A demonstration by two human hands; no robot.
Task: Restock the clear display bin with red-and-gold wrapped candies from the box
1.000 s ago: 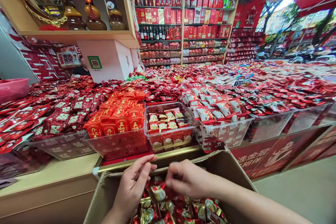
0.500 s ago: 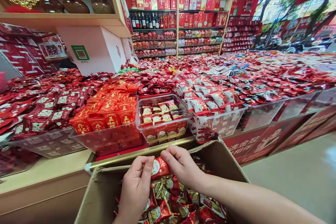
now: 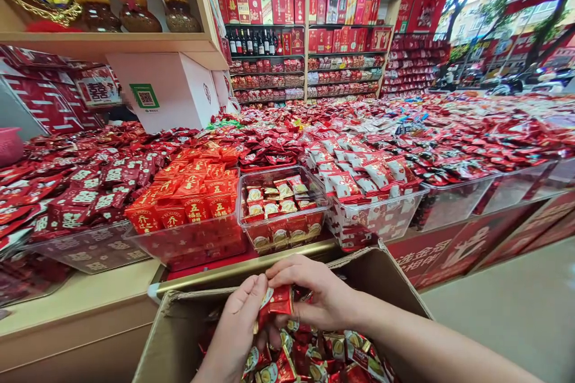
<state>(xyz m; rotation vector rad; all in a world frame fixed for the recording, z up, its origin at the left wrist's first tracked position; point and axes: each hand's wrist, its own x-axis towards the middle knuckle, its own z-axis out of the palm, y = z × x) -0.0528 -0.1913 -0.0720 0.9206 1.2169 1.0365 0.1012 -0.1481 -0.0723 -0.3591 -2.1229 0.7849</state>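
Red wrapped packets (image 3: 279, 300) are between my two hands, over an open cardboard box (image 3: 168, 329). My left hand (image 3: 238, 323) grips them from the left, thumb on top. Curled over their right side, my right hand (image 3: 314, 293) has its fingers round the edge. Below, the box holds many loose red and gold packets (image 3: 309, 353). Just beyond it stands a clear bin (image 3: 287, 239) with rows of similar packets. Some fingertips are hidden behind the packets.
An orange-red packet bin (image 3: 188, 245) stands at the left, and a white-and-red packet bin (image 3: 377, 218) at the right. A gold rail (image 3: 202, 281) runs along the display edge behind the box. Shelves with bottles stand at the back.
My right hand has shifted from pinching the packet's top corner to wrapping round its right side. More than one packet now shows between my hands. The view has tilted slightly.
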